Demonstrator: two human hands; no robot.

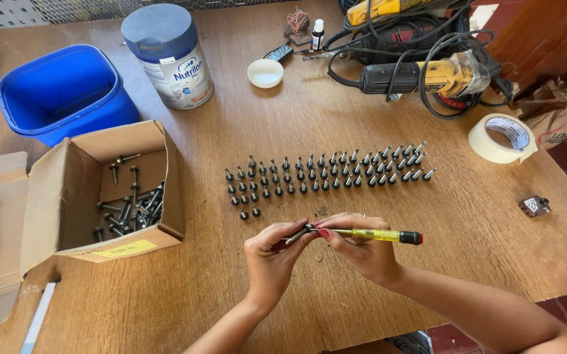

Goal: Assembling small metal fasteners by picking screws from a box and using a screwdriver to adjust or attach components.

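My left hand (270, 252) pinches a dark screw (298, 234) at its tip, just in front of me over the wooden table (427, 216). My right hand (357, 246) grips a screwdriver with a clear yellow handle (378, 235), its tip meeting the screw. Just beyond my hands, several dark screws stand upright in rows (326, 174). An open cardboard box (109, 190) with more loose screws lies to the left.
A blue plastic tub (60, 92) and a tall tin with a blue lid (168, 56) stand at the back left. Power tools with tangled cables (427, 65), a small white cup (265, 72), a tape roll (501, 137) and a small grey part (535, 206) lie on the right.
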